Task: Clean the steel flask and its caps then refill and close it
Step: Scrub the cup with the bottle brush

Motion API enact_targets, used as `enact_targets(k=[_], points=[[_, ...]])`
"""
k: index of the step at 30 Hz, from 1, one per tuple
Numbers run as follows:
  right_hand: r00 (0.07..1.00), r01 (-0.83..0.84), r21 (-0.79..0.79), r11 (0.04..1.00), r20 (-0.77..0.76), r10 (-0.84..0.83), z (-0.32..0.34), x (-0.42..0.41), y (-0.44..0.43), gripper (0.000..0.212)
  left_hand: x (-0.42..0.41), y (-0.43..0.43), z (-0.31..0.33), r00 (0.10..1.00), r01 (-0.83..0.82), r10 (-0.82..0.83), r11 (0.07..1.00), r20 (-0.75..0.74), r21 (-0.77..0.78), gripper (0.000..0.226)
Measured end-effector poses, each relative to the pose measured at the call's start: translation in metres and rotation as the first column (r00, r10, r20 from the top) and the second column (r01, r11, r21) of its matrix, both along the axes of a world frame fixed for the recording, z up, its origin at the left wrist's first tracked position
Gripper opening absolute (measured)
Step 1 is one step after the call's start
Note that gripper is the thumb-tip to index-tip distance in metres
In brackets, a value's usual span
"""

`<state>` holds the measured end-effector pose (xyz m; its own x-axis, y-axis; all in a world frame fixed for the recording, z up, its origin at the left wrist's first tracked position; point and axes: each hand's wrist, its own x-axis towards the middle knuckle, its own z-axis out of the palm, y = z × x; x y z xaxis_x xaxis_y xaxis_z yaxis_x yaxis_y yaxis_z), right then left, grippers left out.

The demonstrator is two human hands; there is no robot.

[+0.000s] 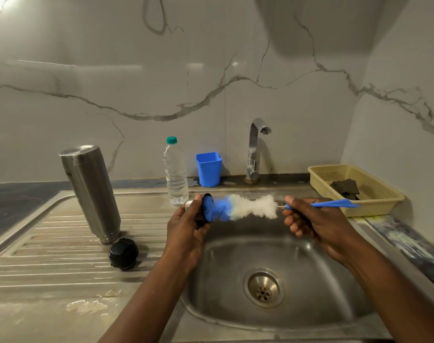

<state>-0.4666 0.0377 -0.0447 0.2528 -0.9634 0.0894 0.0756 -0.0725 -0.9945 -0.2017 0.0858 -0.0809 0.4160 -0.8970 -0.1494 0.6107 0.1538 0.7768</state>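
The steel flask stands upside down on the ribbed drainboard at the left, mouth down. A black inner cap lies just in front of it. Over the sink basin, my left hand grips a steel outer cap with a dark inside. The blue tip of a blue-and-white bottle brush is pushed into that cap. My right hand holds the brush by its blue handle.
A plastic water bottle with a green cap and a blue cup stand behind the sink. The tap is at the back. A yellow basket with a dark cloth sits on the right. The sink drain is below my hands.
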Motion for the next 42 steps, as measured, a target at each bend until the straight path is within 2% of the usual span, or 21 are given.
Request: enact_targets(k=[3,5,8,12,15,22,25,27,30,32,34,38,42], points=[[0.993,-0.106,-0.038,0.994,-0.053,0.104,0.000,-0.005,0.000,0.023,0.002,-0.001,0.001,0.999,-0.039,0.039,0.999,-0.020,0.010,0.024],[0.991,-0.108,-0.059,0.992,-0.084,0.103,-0.002,-0.006,-0.002,0.023,0.002,-0.002,0.001,0.999,-0.052,0.052,0.999,-0.012,0.013,0.026],[0.997,-0.061,-0.083,0.995,-0.051,0.057,-0.004,-0.004,-0.002,0.023,0.001,-0.001,0.000,0.999,-0.039,0.039,0.999,-0.003,0.020,0.024],[0.991,0.100,-0.013,0.995,-0.094,-0.101,-0.011,0.006,-0.002,0.044,-0.002,0.000,0.000,1.000,-0.016,0.016,1.000,-0.005,0.014,0.029],[0.991,0.091,0.007,0.996,-0.094,-0.090,-0.011,0.008,-0.002,0.050,-0.001,0.001,0.002,1.000,-0.019,0.019,1.000,-0.005,0.006,0.025],[0.997,-0.076,-0.066,0.995,-0.015,0.075,-0.008,-0.004,-0.005,0.019,0.001,0.001,0.002,1.000,-0.025,0.025,1.000,-0.014,0.003,0.021],[0.997,-0.077,-0.076,0.994,0.017,0.079,-0.008,-0.005,-0.006,0.018,-0.001,0.002,0.004,1.000,-0.018,0.018,1.000,0.001,0.016,0.017],[1.000,-0.020,-0.083,0.996,0.011,0.021,-0.009,-0.001,-0.005,0.023,-0.002,0.003,0.004,1.000,-0.015,0.015,1.000,0.003,0.017,0.017],[0.992,0.094,-0.039,0.995,-0.080,-0.096,-0.013,0.006,-0.004,0.046,-0.002,0.003,0.004,1.000,-0.002,0.001,1.000,0.024,0.024,0.020],[0.991,0.096,-0.004,0.995,-0.091,-0.096,-0.013,0.007,-0.004,0.053,-0.003,0.004,0.005,1.000,0.006,-0.006,1.000,0.015,0.030,0.019],[0.996,0.068,-0.012,0.998,-0.063,-0.069,-0.012,0.006,-0.004,0.049,-0.003,0.003,0.006,1.000,-0.011,0.011,0.999,0.010,0.031,0.018],[0.998,-0.050,-0.079,0.996,-0.027,0.048,-0.010,0.000,-0.004,0.026,0.000,0.002,0.006,0.999,-0.034,0.034,0.999,0.003,0.005,0.019],[0.996,-0.089,-0.093,0.992,0.001,0.089,-0.006,-0.006,-0.005,0.025,-0.002,0.004,0.006,1.000,-0.014,0.014,0.999,-0.007,0.028,0.020]])
